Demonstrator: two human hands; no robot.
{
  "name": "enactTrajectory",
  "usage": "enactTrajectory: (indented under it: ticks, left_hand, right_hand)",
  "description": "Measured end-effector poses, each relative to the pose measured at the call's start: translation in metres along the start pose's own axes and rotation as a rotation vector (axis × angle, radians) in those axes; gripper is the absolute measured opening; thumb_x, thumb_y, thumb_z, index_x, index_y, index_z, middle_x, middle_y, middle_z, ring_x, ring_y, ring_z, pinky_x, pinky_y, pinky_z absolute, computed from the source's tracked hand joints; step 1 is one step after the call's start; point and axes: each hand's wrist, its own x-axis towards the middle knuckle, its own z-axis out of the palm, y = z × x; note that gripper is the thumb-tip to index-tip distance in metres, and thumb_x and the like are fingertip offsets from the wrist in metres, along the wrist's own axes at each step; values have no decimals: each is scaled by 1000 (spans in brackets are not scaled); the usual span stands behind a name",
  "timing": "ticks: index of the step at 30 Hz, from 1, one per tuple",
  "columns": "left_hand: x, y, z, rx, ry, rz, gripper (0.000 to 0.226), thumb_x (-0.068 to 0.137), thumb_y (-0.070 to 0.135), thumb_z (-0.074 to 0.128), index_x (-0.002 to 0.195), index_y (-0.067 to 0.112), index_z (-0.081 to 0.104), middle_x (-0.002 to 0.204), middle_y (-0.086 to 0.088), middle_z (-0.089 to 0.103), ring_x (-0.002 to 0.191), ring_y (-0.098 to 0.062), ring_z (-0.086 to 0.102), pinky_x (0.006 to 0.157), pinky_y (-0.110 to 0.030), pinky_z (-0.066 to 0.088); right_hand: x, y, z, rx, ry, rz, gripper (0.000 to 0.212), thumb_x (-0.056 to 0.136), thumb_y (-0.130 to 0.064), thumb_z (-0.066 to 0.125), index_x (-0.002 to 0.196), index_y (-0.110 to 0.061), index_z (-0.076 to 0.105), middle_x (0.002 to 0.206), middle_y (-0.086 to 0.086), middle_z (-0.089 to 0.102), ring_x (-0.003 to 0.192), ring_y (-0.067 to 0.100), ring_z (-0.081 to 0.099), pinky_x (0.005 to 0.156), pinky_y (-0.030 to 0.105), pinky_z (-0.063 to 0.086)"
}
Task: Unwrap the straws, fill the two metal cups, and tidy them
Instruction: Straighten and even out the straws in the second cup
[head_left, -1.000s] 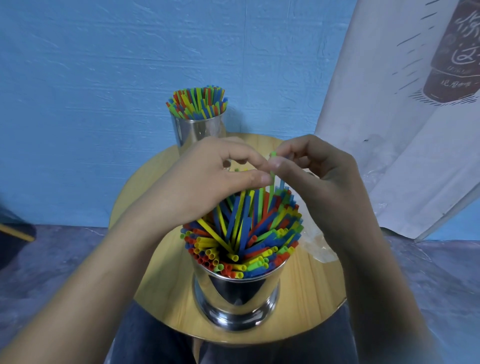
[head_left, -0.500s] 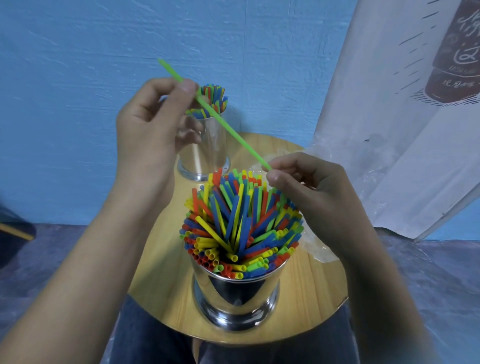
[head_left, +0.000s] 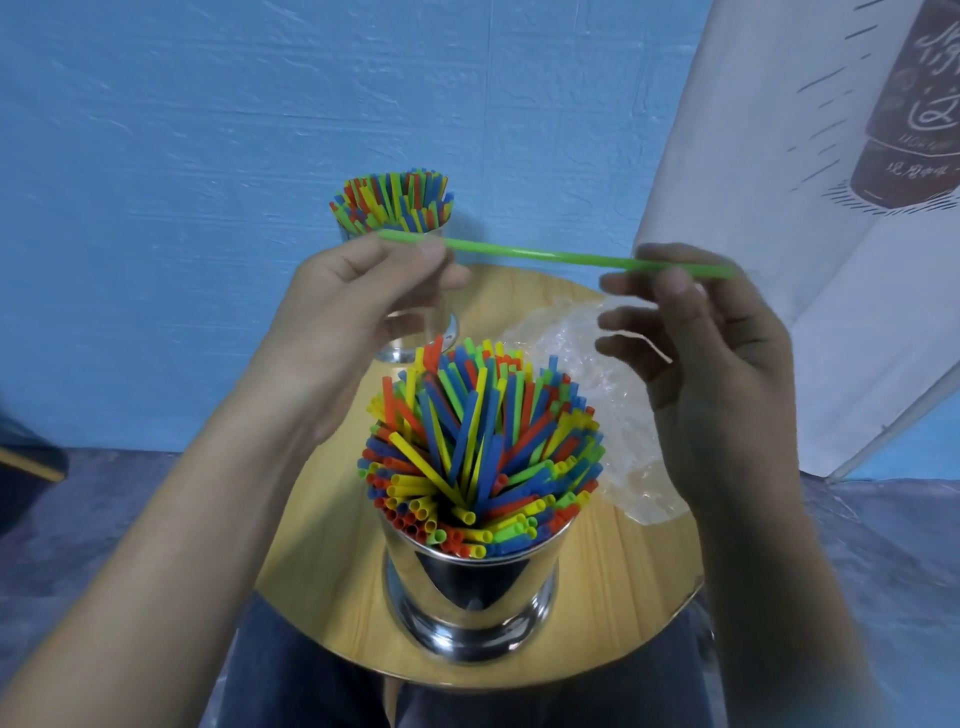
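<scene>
A green straw (head_left: 540, 255) is held nearly level above the table, pinched at its left end by my left hand (head_left: 358, 296) and near its right end by my right hand (head_left: 696, 332). Below them the near metal cup (head_left: 470, 597) stands at the front of the round wooden table (head_left: 623, 603), packed with several coloured straws (head_left: 480, 452) fanned out. The far metal cup (head_left: 415, 332), partly hidden behind my left hand, holds its own bunch of coloured straws (head_left: 392, 202) at the back.
Crumpled clear plastic wrap (head_left: 597, 395) lies on the table to the right of the near cup. A blue wall is behind; a white printed banner (head_left: 831, 208) leans at the right. My lap in dark trousers shows under the table's front edge.
I pulled the green straw up out of the near cup; my left hand rose, then came back down. The straw has turned from a steep slant to almost level, with my right hand out to the right.
</scene>
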Motion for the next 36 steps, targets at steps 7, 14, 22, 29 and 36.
enactTrajectory:
  ticks: [7, 14, 22, 29, 36]
  left_hand:
    - [-3, 1, -1, 518, -357, 78, 22, 96, 25, 69, 117, 30, 74, 111, 16, 76, 108, 2, 68, 98, -22, 51]
    - [4, 8, 3, 697, -446, 83, 15, 94, 27, 70, 104, 35, 78, 96, 12, 76, 89, -3, 70, 82, -30, 57]
    - [15, 14, 0, 680, -529, 44, 13, 91, 11, 74, 97, 23, 79, 82, 12, 74, 77, 3, 66, 71, -8, 48]
    - [16, 17, 7, 811, -547, 84, 11, 89, 21, 75, 85, 31, 74, 83, 14, 72, 80, -7, 68, 76, -24, 56]
    - [8, 21, 11, 1076, -429, 260, 6, 87, 44, 71, 85, 39, 68, 86, 21, 68, 82, 6, 60, 78, -34, 53]
  right_hand:
    - [6, -16, -12, -63, 204, -169, 18, 112, -18, 35, 99, -13, 47, 73, -1, 71, 74, 21, 67, 69, 33, 55]
    - [-1, -13, 1, -386, -96, -187, 11, 108, -8, 47, 107, -12, 57, 80, 12, 71, 73, 21, 69, 69, 32, 56]
    - [-5, 1, 3, -647, -287, -116, 14, 96, -24, 72, 101, -35, 65, 91, -10, 72, 92, 12, 69, 79, 33, 58]
    - [-2, 2, -1, -732, -423, -14, 10, 95, -35, 63, 87, -38, 69, 93, -16, 68, 94, 9, 66, 74, 27, 55]
    - [-2, 8, -3, -677, -379, 127, 17, 90, -40, 60, 104, -33, 68, 100, -18, 67, 94, 6, 67, 74, 29, 58]
